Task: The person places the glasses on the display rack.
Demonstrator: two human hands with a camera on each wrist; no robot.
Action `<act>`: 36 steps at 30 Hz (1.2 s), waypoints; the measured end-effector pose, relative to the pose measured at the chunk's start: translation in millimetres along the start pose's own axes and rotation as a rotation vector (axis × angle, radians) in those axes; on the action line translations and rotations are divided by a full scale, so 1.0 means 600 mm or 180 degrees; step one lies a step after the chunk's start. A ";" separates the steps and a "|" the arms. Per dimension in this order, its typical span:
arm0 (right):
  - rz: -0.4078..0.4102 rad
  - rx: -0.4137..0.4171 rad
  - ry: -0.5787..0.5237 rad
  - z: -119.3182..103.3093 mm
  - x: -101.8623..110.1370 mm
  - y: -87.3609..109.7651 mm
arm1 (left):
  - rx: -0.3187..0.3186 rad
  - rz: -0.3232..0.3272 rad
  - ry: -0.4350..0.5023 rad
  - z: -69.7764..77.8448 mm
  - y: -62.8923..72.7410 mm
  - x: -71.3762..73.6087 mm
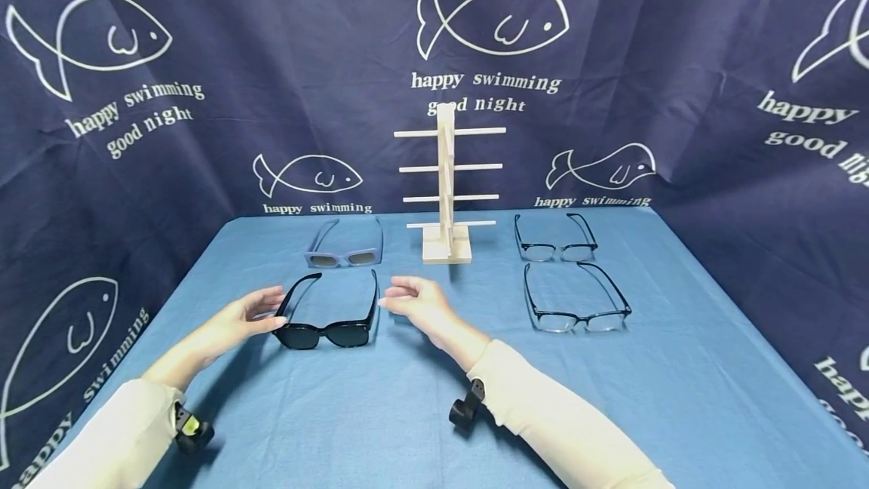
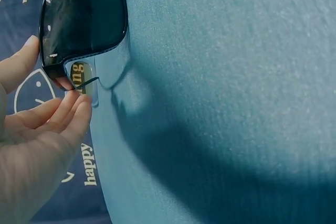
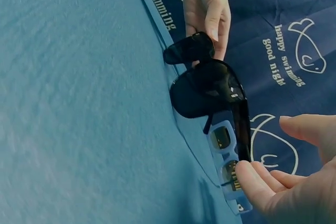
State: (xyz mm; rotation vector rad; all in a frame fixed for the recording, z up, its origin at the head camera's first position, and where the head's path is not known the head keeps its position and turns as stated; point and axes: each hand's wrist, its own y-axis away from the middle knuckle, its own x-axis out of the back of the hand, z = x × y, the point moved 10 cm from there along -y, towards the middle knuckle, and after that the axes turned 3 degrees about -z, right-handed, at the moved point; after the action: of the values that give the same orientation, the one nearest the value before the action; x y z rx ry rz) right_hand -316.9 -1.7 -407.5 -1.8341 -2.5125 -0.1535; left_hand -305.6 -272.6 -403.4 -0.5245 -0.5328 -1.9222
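Black sunglasses sit on the left half of the table with arms unfolded toward the back, their dark lenses facing me. My left hand holds them at the left hinge; in the left wrist view the thumb meets the frame's edge and the fingers curl in below the corner. On the other side, my right hand is beside the right arm of the sunglasses. In the right wrist view its fingertips overlap that black arm, while the thumb stands well apart.
Blue-framed sunglasses lie behind the black pair. A wooden display rack with several crossbars stands at the back middle. Two pairs of clear glasses, a rear pair and a front pair, lie on the right. A printed curtain surrounds the table.
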 end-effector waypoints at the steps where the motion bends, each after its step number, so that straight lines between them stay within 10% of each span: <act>1: -0.0012 -0.0018 -0.0016 0.002 -0.003 0.000 | 0.0006 -0.0001 0.0015 -0.002 0.001 0.000; 16: -0.0205 -0.0397 -0.0519 0.029 -0.042 0.008 | 0.0294 -0.0096 0.0058 -0.031 0.005 -0.003; 36: -0.0254 -0.0510 -0.1087 0.035 -0.069 0.017 | 0.0093 -0.0482 0.1190 -0.030 0.012 -0.019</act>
State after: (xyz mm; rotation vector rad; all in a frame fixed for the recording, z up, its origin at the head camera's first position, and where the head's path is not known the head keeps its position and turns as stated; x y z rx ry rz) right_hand -293.9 -36.0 -430.8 -1.9668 -2.8804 -0.0465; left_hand -296.8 -277.5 -423.2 -0.1001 -0.3639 -2.0894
